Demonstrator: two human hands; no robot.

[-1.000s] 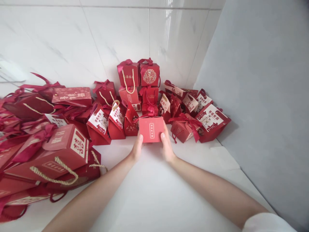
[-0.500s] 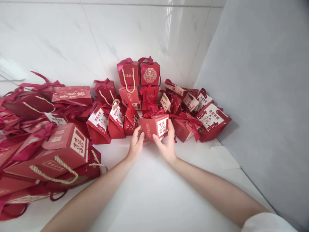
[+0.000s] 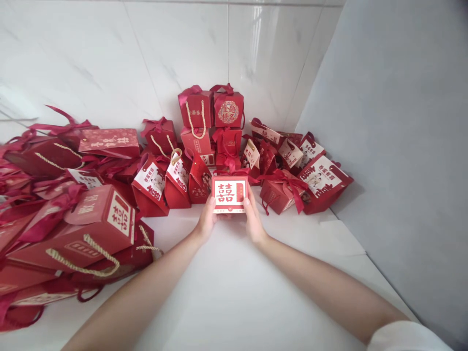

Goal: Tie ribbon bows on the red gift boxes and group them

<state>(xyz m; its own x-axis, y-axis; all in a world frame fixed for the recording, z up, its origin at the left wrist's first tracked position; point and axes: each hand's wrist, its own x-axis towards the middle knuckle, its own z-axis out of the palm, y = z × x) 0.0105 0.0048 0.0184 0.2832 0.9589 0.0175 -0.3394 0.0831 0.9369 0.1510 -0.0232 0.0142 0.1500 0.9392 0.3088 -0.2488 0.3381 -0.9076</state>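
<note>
Between my two hands is a red gift box (image 3: 229, 194), its white label with red characters facing me and a dark red ribbon on top. My left hand (image 3: 207, 215) grips its left side, thumb at the front edge. On the right side my right hand (image 3: 254, 218) holds it the same way, with fingers partly hidden behind and under the box. Just beyond stand stacked red boxes, among them one with a rope handle (image 3: 195, 109) and one with a round gold emblem (image 3: 228, 111).
Left lies a large heap of red gift boxes (image 3: 73, 234) with ribbons and rope handles. Tent-shaped boxes (image 3: 149, 183) stand left of the stack, and more boxes (image 3: 323, 183) lie to the right. A tiled wall (image 3: 91, 58) rises behind; a grey surface (image 3: 395, 146) bounds the right.
The held box has turned so its white label faces me squarely. My left hand has closed on its left side, and my right hand has shifted to its right side.
</note>
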